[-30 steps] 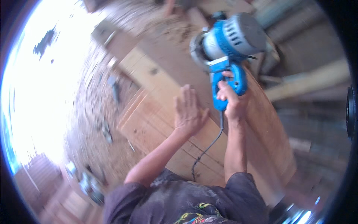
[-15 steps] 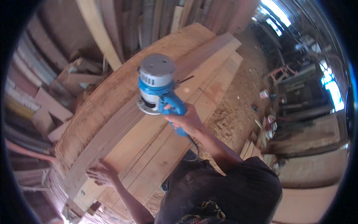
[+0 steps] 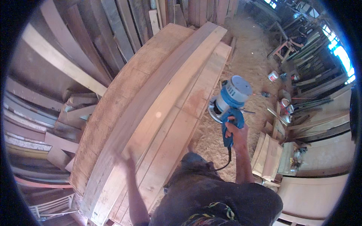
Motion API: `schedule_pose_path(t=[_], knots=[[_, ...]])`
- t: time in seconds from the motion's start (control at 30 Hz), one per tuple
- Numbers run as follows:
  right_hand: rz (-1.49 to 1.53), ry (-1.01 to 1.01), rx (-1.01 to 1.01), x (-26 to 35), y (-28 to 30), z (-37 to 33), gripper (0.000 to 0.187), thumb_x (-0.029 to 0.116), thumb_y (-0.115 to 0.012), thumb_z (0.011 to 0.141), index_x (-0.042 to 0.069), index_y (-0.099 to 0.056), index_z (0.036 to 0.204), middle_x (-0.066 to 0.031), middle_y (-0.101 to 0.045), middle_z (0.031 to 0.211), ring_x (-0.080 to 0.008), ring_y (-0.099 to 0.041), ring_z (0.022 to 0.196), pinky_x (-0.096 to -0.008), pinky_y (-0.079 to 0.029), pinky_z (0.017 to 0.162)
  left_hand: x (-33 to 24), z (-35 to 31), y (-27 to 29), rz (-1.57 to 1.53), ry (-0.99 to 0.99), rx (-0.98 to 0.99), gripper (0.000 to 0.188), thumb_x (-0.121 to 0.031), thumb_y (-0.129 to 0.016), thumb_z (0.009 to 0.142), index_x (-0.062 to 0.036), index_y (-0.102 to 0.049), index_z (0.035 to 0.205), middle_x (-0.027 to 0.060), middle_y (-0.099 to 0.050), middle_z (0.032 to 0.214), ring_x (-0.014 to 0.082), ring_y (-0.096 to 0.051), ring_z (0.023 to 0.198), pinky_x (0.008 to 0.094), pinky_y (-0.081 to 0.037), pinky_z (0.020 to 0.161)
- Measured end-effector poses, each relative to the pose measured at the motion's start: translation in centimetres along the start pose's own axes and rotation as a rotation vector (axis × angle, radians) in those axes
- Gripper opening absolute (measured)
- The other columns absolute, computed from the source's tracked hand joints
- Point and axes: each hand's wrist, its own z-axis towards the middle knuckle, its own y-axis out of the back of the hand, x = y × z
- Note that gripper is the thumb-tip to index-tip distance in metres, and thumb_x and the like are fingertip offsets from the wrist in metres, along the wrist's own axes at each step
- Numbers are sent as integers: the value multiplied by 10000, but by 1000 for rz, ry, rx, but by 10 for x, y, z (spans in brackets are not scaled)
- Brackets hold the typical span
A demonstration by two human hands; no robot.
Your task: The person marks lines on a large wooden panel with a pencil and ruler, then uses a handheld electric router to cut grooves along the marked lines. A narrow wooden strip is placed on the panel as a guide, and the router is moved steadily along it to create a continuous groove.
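My right hand is wrapped round the blue handle of a wood router with a grey top and a round base plate. The router is held up in the air over the sawdust, past the right edge of the workbench. A black cord runs from its handle down toward my body. My left hand, blurred by motion, has its fingers apart and nothing in them. It is over the pale plank and the darker brown plank that lie side by side; whether it touches them I cannot tell.
A thick, rough wooden slab lies left of the planks. Many boards lean along the left and far walls. Sawdust covers the floor on the right, where a white bucket and short offcuts stand.
The router has gone from above the planks to the right, off the bench, in my right hand. My left hand has lifted or slid from its flat place on the planks. The view has shifted.
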Motion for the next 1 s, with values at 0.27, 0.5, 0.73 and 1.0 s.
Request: schedule_pose_path(t=[0.27,0.5,0.73,1.0], knots=[[35,-138,-272,-13,78,50,270,54,-763,825,9,-681,1078,-35,-608,685,-129,-523,498,-315,-463,482,-370,98,-97,44,-874,430,928,-543,-623,967,-47,-240,1650,144,-134,1750,309,-135,1613,592,-139,1262],[21,-254,-503,-50,117,73,240,61,-758,820,4,-663,1034,-37,-588,656,-136,-528,483,-305,-459,463,-374,131,-172,145,-936,316,830,-457,-533,1029,-37,-196,1660,152,-109,1754,368,-100,1613,628,-79,1250],[73,-356,-513,-81,144,82,297,67,-751,838,-5,-659,1112,-33,-572,653,-137,-525,489,-318,-468,461,-396,155,-167,264,-836,378,815,-448,-517,1038,-66,-177,1672,144,-118,1755,360,-108,1610,638,-47,1240],[95,-380,-529,-87,144,83,306,80,-747,823,-19,-636,1090,-39,-534,605,-149,-509,467,-322,-458,440,-399,224,-185,302,-710,414,866,-508,-538,1032,-81,-156,1681,148,-128,1757,341,-136,1614,654,-96,1222]])
